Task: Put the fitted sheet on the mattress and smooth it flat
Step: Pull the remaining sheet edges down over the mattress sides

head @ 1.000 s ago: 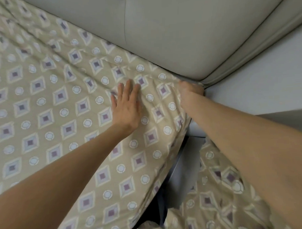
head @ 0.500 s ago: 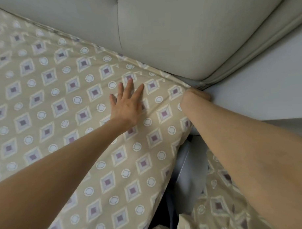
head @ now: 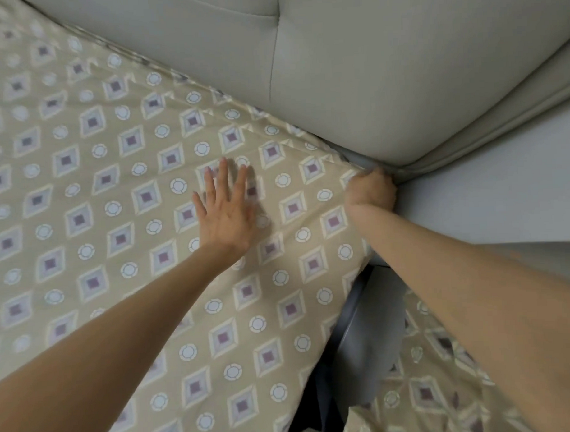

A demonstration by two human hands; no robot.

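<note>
Beige fitted sheet (head: 116, 221), printed with purple-centred diamonds and white rings, now lies drawn across the mattress top right up to the padded grey-green headboard (head: 401, 66); the mattress itself is hidden beneath it. The creases that fanned out below the headboard's corner a second ago have gone, so your pull is working. Your left hand (head: 225, 211) rests flat on the cloth, fingers straight and spread, a little out from the headboard. Your right hand (head: 370, 190) sits just under the headboard's corner, fingers curled on the sheet's corner hem, fingertips hidden. That corner looks nearly seated. Further from the headboard, matching patterned cloth (head: 428, 388) lies loose beside the grey bed frame (head: 369, 342).
</note>
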